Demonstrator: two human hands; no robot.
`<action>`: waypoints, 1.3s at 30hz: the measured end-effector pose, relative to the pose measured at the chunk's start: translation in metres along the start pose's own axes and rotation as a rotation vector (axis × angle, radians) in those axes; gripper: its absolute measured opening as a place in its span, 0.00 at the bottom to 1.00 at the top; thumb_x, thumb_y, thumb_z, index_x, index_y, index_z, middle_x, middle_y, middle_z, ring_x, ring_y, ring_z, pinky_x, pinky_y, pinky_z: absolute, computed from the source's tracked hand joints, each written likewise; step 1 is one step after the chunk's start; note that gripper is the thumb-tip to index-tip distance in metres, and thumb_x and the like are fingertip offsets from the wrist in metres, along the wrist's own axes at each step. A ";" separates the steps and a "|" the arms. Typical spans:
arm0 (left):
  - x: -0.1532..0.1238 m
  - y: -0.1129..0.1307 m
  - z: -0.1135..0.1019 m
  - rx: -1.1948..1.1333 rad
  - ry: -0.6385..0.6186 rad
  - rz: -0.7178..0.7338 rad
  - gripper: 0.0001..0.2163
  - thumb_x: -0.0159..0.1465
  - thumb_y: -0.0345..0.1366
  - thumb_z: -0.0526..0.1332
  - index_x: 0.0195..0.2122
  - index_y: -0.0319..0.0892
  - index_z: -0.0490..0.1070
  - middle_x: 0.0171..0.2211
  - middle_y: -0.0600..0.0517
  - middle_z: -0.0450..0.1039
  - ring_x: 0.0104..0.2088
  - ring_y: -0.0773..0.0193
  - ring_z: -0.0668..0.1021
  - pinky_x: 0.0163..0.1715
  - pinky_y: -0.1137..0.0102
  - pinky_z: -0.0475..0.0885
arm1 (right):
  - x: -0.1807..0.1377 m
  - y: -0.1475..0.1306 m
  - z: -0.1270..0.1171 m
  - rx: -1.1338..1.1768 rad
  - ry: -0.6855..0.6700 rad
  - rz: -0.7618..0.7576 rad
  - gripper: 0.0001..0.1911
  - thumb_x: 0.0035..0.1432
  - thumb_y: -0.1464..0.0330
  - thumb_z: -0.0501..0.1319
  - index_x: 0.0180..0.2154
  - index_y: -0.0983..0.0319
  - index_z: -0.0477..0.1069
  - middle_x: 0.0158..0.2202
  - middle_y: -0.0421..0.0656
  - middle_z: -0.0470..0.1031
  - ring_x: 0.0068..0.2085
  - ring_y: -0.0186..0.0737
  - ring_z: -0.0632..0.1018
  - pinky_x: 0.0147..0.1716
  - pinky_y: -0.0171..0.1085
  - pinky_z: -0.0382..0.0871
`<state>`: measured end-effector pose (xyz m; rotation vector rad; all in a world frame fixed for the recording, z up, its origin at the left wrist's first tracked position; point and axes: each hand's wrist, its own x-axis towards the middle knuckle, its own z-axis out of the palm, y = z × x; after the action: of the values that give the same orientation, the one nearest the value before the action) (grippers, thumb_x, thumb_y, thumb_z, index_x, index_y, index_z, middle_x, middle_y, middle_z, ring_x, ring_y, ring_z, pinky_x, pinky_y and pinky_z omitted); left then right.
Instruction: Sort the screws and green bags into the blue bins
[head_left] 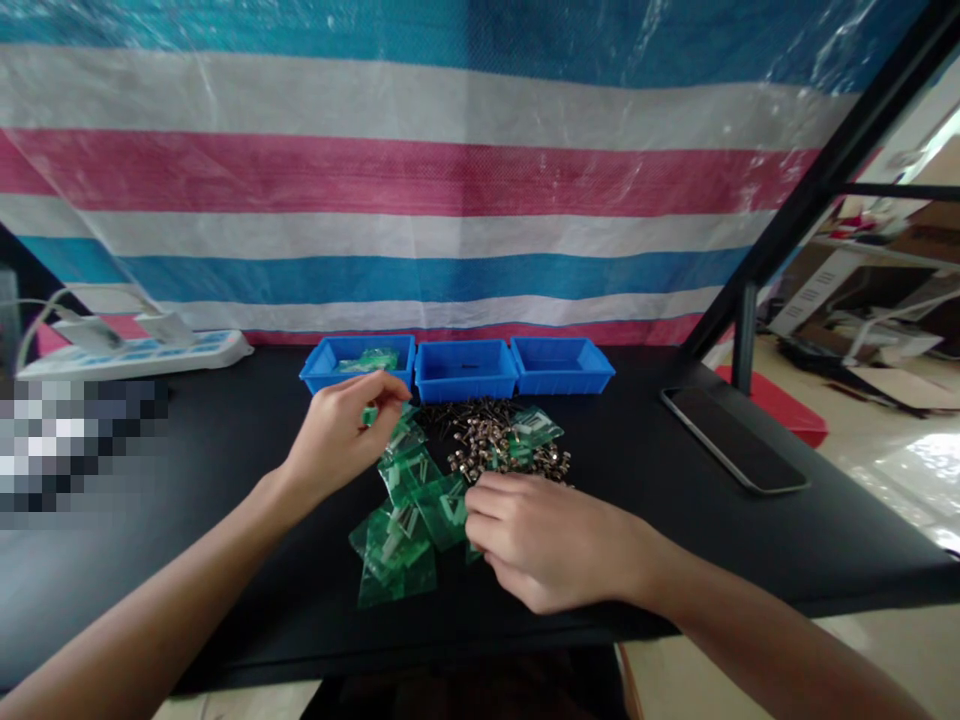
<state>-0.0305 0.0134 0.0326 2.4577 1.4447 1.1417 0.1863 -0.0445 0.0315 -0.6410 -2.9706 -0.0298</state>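
My left hand (349, 430) is closed in a pinch just in front of the left blue tray (319, 375). Green plastic shows between and beside its fingers, seemingly a small green bag (370, 414). My right hand (551, 540) has its fingers curled down at the near side of the pile; what they hold is hidden. Between the hands lie several small green plastic bags (401, 550) with pale slim pieces inside. Beyond my right hand are a heap of shiny metal fittings (480, 445) and dark screws (461, 412). Another green bag (536, 427) rests on the heap.
Green bags lie in the left tray. The middle blue tray (466, 388) holds a small dark piece; the right blue tray (562, 380) stands beside it. A phone (735, 440) lies right, a power strip (202, 350) back left. Striped sheeting (450, 180) hangs behind the black table (285, 610).
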 end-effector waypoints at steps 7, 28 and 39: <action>-0.002 0.002 0.002 -0.067 -0.065 -0.020 0.05 0.58 0.32 0.53 0.32 0.40 0.68 0.25 0.53 0.70 0.26 0.67 0.72 0.22 0.76 0.63 | 0.001 0.008 -0.007 0.273 0.227 0.136 0.05 0.49 0.77 0.55 0.25 0.63 0.64 0.27 0.41 0.67 0.32 0.36 0.66 0.34 0.36 0.62; -0.017 0.032 0.031 -0.968 -0.302 -0.394 0.11 0.56 0.43 0.59 0.29 0.41 0.60 0.22 0.58 0.61 0.23 0.71 0.65 0.24 0.75 0.61 | 0.013 0.035 0.024 0.895 0.846 0.742 0.22 0.62 0.56 0.44 0.20 0.60 0.55 0.16 0.36 0.59 0.20 0.32 0.65 0.25 0.33 0.61; -0.017 0.030 0.035 -0.944 -0.314 -0.400 0.11 0.57 0.42 0.59 0.28 0.40 0.59 0.23 0.58 0.60 0.24 0.71 0.64 0.24 0.75 0.59 | 0.011 0.028 0.022 0.725 0.772 0.667 0.17 0.63 0.60 0.42 0.24 0.59 0.53 0.17 0.35 0.57 0.21 0.33 0.63 0.22 0.33 0.58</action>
<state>0.0081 -0.0064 0.0095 1.5210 0.9166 0.9650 0.1853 -0.0136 0.0104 -1.1142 -1.7414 0.6447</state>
